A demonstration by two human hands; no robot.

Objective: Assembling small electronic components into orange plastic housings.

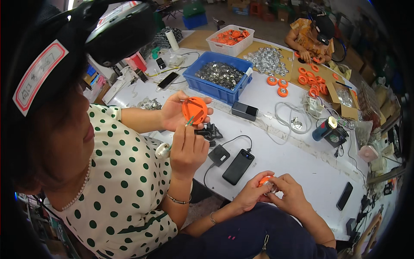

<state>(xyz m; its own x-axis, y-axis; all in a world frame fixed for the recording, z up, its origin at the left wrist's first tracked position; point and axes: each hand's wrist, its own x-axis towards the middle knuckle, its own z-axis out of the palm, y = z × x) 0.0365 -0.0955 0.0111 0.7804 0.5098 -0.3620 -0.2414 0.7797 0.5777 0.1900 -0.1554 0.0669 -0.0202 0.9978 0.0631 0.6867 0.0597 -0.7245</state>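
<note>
Close to my body at the table's front edge, my left hand [248,194] is closed around a small orange round part [266,180] with a shiny, clear or silvery piece [271,186] on it. My right hand [288,195] meets it from the other side, thumb and fingers pinched on the shiny piece. My fingers cover much of both, so how the two fit together cannot be made out. Beyond my left hand, a black power bank [239,166] lies on the white table [297,168].
At my left a person in a dotted top holds an orange disc [194,111] and a thin green-tipped tool. Further off are a blue crate [202,87] of metal pieces, a white basket [238,48] of orange parts and another worker. A phone [344,196] lies at right.
</note>
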